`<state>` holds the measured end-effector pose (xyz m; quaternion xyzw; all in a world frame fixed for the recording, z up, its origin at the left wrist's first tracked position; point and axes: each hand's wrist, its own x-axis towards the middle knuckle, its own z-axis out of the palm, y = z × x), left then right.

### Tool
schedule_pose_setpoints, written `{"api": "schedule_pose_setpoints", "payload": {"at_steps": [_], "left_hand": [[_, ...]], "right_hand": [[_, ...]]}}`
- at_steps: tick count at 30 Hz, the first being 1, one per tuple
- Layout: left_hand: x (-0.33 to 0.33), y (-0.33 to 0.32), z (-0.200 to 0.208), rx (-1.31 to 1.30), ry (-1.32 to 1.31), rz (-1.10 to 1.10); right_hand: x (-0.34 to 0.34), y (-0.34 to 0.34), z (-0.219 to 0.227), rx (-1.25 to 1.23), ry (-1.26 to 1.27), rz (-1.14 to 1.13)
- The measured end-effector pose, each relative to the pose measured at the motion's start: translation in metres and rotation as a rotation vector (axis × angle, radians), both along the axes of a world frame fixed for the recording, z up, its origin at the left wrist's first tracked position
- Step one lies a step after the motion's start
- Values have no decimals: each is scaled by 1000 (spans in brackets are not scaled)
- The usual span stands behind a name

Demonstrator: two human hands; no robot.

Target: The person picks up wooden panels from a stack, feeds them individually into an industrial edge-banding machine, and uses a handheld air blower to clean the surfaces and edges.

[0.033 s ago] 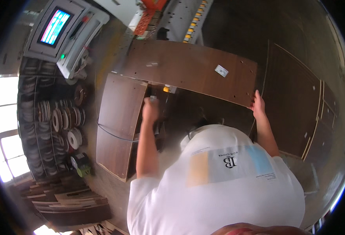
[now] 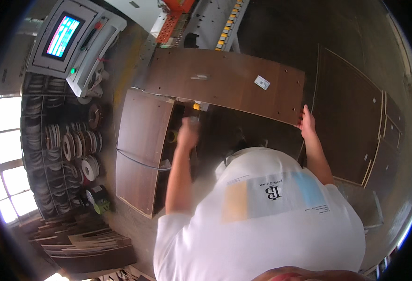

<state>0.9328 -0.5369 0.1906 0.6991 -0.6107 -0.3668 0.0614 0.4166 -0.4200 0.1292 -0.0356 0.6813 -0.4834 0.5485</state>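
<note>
A long dark-brown wooden panel (image 2: 224, 77) with small drilled holes and a white label (image 2: 262, 82) lies across the middle. My right hand (image 2: 307, 122) grips its right end, fingertips at the edge. Below the panel's near edge, my left hand (image 2: 187, 135) is closed like a fist and smeared by motion. A small greyish thing shows at its fingers, too blurred to name. Close to that hand is the edge of another brown panel (image 2: 140, 150), with a grey cable (image 2: 138, 161) across it. A yellow roll (image 2: 172, 136) shows just beside my left hand.
A machine control console (image 2: 63, 37) with a lit screen stands at far left. A machine bed with a yellow-marked roller strip (image 2: 227, 28) lies beyond the panel. Rolls of edging tape (image 2: 82, 143) fill a left rack. Large brown boards (image 2: 346, 117) are stacked at right.
My left hand has moved a little to the right and nearer to me, uncovering the yellow roll. My right hand stays at the panel's end.
</note>
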Motion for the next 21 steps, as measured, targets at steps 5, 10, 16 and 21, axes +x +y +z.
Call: {"api": "schedule_pose_setpoints", "payload": {"at_steps": [5,10,16,21], "left_hand": [[-76,72,73,257,-134,-581],[59,67,41,108,-252,-60],[176,81,24,-220,-357,397],[38,128,71,180,-262,-56]], "right_hand": [[5,-1,4,-10,-4,-22],[5,-2,10,-22,-1,-18],[10,-12,13,2,68,48],[3,-9,2,10,144,55]]}}
